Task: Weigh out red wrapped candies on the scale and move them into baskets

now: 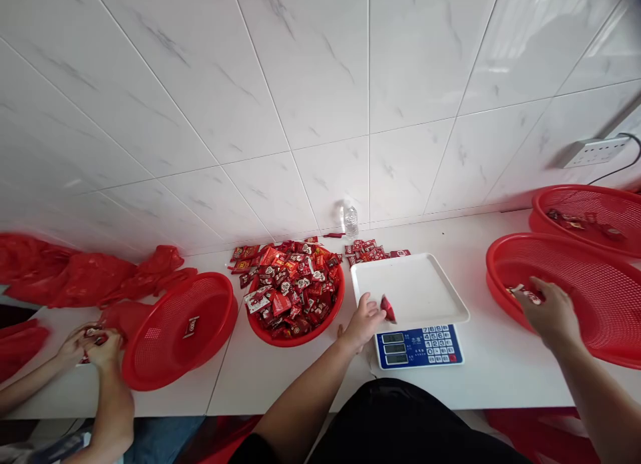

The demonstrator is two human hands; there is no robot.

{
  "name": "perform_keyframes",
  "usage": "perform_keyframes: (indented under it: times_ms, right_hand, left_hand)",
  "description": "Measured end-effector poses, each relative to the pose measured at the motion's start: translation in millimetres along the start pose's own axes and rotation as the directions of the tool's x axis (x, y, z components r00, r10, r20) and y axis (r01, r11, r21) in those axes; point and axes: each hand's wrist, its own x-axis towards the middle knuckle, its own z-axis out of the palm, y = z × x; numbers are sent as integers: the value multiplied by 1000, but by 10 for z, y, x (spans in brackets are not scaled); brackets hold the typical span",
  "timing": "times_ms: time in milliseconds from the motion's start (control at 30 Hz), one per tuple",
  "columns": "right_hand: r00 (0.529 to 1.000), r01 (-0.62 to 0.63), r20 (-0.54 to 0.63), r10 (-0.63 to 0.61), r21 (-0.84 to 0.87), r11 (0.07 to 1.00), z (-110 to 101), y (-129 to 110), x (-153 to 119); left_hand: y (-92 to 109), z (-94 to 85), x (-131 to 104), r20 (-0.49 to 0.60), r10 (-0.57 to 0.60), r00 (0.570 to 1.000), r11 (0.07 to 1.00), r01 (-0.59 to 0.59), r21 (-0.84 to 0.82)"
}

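My left hand (364, 322) is over the near left edge of the white scale tray (410, 284), its fingers apart. A small red packet (387, 309) stands tilted right beside its fingertips, above the tray. Over the left part of the large red basket (601, 284), my right hand (553, 314) has its fingers closed on a white and red packet (525, 294). The blue keypad panel of the scale (420, 347) faces me. Left of the scale, a round red basket (340, 297) is heaped with red candy packets (295, 284).
Loose packets (368, 250) and a clear bottle (350, 220) lie near the tiled wall. Another person's hands (95, 344) work beside a red basket (175, 330) holding one packet. Red bags (100, 277) are at the left, a second basket (591, 207) far right.
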Motion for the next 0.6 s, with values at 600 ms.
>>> perform_keyframes:
  times_ms: [600]
  right_hand:
    - [746, 137, 632, -210, 163, 977, 764, -1535, -1197]
  left_hand:
    - [17, -1625, 111, -310, 40, 950, -22, 311, 950]
